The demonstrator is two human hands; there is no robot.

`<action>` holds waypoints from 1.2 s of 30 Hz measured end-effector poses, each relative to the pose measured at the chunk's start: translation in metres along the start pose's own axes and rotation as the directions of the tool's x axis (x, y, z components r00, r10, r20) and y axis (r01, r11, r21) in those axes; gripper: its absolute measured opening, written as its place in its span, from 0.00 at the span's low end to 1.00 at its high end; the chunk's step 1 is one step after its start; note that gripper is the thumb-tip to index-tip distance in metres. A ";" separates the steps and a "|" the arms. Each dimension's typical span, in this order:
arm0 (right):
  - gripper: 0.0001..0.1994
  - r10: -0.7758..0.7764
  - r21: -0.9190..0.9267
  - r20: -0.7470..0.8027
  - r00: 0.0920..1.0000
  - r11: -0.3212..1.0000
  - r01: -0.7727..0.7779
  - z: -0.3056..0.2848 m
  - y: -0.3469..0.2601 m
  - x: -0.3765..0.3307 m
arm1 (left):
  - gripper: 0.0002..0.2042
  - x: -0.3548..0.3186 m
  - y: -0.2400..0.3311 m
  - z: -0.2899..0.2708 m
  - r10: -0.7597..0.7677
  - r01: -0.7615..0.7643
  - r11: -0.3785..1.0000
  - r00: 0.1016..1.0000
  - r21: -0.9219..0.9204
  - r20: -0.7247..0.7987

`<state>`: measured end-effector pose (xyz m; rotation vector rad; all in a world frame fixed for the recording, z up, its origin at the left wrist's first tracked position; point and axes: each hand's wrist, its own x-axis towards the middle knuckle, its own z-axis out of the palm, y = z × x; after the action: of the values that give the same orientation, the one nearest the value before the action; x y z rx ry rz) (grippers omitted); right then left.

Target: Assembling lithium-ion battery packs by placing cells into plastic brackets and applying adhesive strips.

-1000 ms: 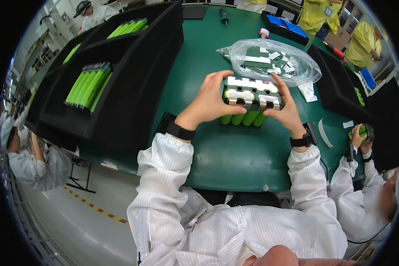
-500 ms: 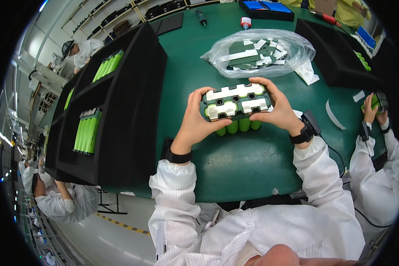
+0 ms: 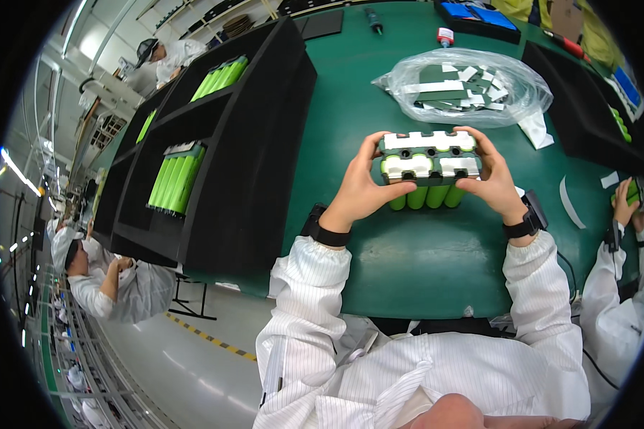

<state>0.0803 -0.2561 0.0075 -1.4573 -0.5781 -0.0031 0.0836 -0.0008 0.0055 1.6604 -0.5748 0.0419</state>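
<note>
Between my two hands is a battery pack [image 3: 428, 159] made of green cylindrical cells, with a dark holder and pale metal strips across its top. My left hand [image 3: 368, 175] grips its left end, thumb along the near side and fingers behind. The right end is held the same way by my right hand [image 3: 492, 171]. Green cells show beneath the holder, under my thumbs. Whether the pack's bottom touches the green table [image 3: 408, 272] I cannot tell. Beyond it lies a clear plastic bag [image 3: 529, 86] with dark green and white pieces inside.
To the left stands a black compartment box [image 3: 257, 143] with green battery packs [image 3: 175, 179] in it. Another black box [image 3: 572, 114] is at the right. A red-and-white bottle [image 3: 445, 37] stands at the back. A co-worker's hand [image 3: 625, 206] holds a green pack at far right.
The view has shifted, so the table and boxes sit further right in the picture. The pack has tilted more upright, showing more of its near-side cells. Both hands keep their hold.
</note>
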 end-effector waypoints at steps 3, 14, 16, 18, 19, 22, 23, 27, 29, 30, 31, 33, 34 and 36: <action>0.42 0.053 0.022 0.006 0.999 0.998 -0.053 0.003 0.001 -0.001 | 0.42 -0.004 0.000 -0.001 -0.047 0.047 0.999 0.999 0.021 0.004; 0.47 0.076 0.135 -0.056 0.995 0.988 -0.068 0.013 -0.001 -0.006 | 0.29 -0.013 0.013 -0.037 0.229 -0.228 0.973 0.972 0.022 -0.055; 0.47 0.084 0.135 -0.069 0.994 0.988 -0.074 0.012 -0.002 -0.006 | 0.15 -0.014 0.023 -0.031 0.266 -0.260 0.963 0.959 0.065 -0.099; 0.47 0.094 0.129 -0.068 0.993 0.988 -0.084 0.012 -0.002 -0.007 | 0.14 -0.016 0.022 -0.035 0.283 -0.276 0.953 0.958 0.123 -0.040; 0.47 0.097 0.129 -0.072 0.993 0.988 -0.088 0.012 -0.002 -0.007 | 0.13 -0.017 0.022 -0.036 0.298 -0.297 0.938 0.954 0.180 0.018; 0.47 0.101 0.140 -0.063 0.993 0.986 -0.091 0.013 -0.001 -0.006 | 0.11 -0.019 0.026 -0.034 0.223 -0.221 0.969 0.975 0.112 0.002; 0.47 0.096 0.128 -0.066 0.993 0.988 -0.087 0.013 -0.002 -0.006 | 0.11 -0.019 0.025 -0.033 0.218 -0.217 0.970 0.976 0.111 0.001; 0.45 0.074 0.095 -0.074 0.995 0.993 -0.067 0.014 0.000 -0.006 | 0.13 -0.017 0.017 -0.030 0.144 -0.144 0.989 0.990 -0.034 0.010; 0.45 0.079 0.086 -0.079 0.994 0.994 -0.073 0.013 0.002 -0.006 | 0.13 -0.017 0.014 -0.030 0.141 -0.140 0.988 0.990 -0.069 0.009; 0.45 0.066 0.075 -0.083 0.994 0.995 -0.060 0.012 0.003 -0.006 | 0.12 -0.016 0.014 -0.030 0.137 -0.135 0.987 0.990 -0.090 0.018; 0.45 0.054 0.065 -0.086 0.995 0.997 -0.048 0.011 0.003 -0.007 | 0.12 -0.016 0.013 -0.030 0.134 -0.130 0.985 0.991 -0.111 0.027; 0.45 0.060 0.056 -0.087 0.994 0.997 -0.055 0.011 0.004 -0.006 | 0.11 -0.015 0.011 -0.030 0.127 -0.122 0.983 0.992 -0.139 0.027; 0.45 0.052 0.051 -0.092 0.994 0.998 -0.048 0.012 0.005 -0.006 | 0.11 -0.016 0.009 -0.031 0.117 -0.109 0.977 0.993 -0.182 0.035; 0.45 0.035 0.043 -0.104 0.994 0.999 -0.030 0.011 0.008 -0.006 | 0.11 -0.015 0.007 -0.029 0.087 -0.071 0.965 0.995 -0.254 0.053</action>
<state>0.0741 -0.2467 -0.0022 -1.4171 -0.4661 -0.0416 0.0761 0.0311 0.0115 1.3953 -0.6673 -0.0256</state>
